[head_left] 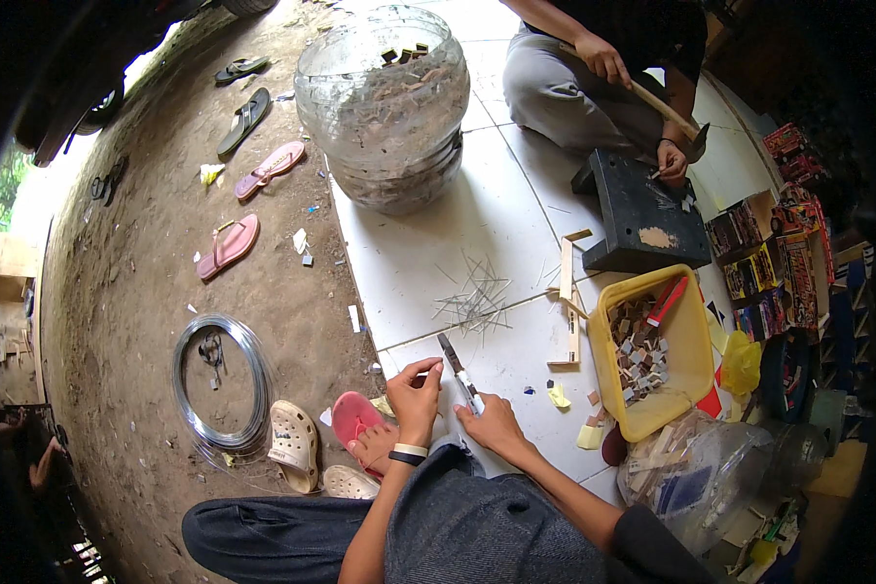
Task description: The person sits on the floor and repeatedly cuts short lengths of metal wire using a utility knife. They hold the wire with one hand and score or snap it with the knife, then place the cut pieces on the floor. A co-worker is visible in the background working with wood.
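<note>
My left hand [418, 399], with a light band and a dark band at its wrist, is raised with thumb and fingertips pinched together. Whatever sits in that pinch is too small to make out. Beside it, my right hand [494, 425] lies closed around the lower end of a slim tool [460, 375] with a black tip and a pale body; its exact kind is unclear. Just beyond both hands, a loose pile of thin cut wire pieces [473, 295] is scattered on the white tiles [399, 263].
A clear plastic container [380, 117] stands at the tile edge. Across from me, a person holds a hammer [667, 105] over a black stool [645, 214]. A yellow basket [608, 355] of small pieces is at right. Left, a wire coil [180, 365] and sandals [232, 245] lie on dirt.
</note>
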### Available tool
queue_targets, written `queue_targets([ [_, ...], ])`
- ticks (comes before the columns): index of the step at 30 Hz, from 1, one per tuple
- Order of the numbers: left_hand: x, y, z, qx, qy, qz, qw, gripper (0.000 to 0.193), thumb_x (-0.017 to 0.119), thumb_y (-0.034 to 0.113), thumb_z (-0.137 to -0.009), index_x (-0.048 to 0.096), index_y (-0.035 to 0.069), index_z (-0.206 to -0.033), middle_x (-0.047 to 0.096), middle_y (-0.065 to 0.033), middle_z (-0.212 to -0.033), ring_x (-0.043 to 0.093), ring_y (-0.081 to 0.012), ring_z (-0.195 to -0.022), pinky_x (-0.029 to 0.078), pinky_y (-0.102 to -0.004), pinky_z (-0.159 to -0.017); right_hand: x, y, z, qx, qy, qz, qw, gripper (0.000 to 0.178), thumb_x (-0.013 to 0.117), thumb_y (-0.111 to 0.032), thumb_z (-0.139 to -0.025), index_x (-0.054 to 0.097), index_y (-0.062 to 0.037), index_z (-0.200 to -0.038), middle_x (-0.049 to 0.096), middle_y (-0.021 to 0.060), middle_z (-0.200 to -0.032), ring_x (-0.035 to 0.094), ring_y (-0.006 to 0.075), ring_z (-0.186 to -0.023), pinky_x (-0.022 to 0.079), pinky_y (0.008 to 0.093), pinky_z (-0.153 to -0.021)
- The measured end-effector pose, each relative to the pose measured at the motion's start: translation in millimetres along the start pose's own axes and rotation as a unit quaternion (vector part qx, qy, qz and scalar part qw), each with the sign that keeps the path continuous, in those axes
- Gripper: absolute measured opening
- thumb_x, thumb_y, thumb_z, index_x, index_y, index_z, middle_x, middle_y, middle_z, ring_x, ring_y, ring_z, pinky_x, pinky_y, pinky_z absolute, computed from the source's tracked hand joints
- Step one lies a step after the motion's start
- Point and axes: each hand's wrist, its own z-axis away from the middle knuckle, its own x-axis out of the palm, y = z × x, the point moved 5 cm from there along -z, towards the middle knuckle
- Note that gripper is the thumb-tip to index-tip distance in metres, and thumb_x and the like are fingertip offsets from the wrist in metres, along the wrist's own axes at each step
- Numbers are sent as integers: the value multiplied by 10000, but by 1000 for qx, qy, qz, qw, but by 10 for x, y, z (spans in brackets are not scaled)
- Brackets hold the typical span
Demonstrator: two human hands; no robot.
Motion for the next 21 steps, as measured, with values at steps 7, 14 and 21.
queue_targets([
  [7, 28, 4, -11, -2, -6, 10, 1000, 152, 748, 88, -913, 782, -11, -1024, 742, -40, -815, 621, -70, -637, 490, -223, -573, 65, 108, -58, -20, 29, 12, 999, 368, 643, -324, -906, 725, 28, -970, 697, 319, -880, 674, 506, -910, 529, 537, -846],
  [14, -6, 21, -16, -15, 8, 26, 1000, 160, 743, 97, -917, 780, -13, -1028, 745, -48, -821, 640, -84, -632, 495, -224, -572, 20, 75, -44, -35, 52, -59, 996, 373, 607, -323, -988, 629, 21, -1130, 691, 309, -929, 665, 509, -940, 518, 547, -825],
  [21, 4, 144, -27, -17, 0, 46, 999, 172, 747, 94, -916, 774, -28, -1034, 738, -53, -828, 632, -85, -646, 485, -220, -572, -41, -12, 100, -81, 39, -32, 995, 343, 614, -257, -998, 588, -1, -1226, 682, 291, -1085, 646, 485, -1034, 509, 513, -871],
])
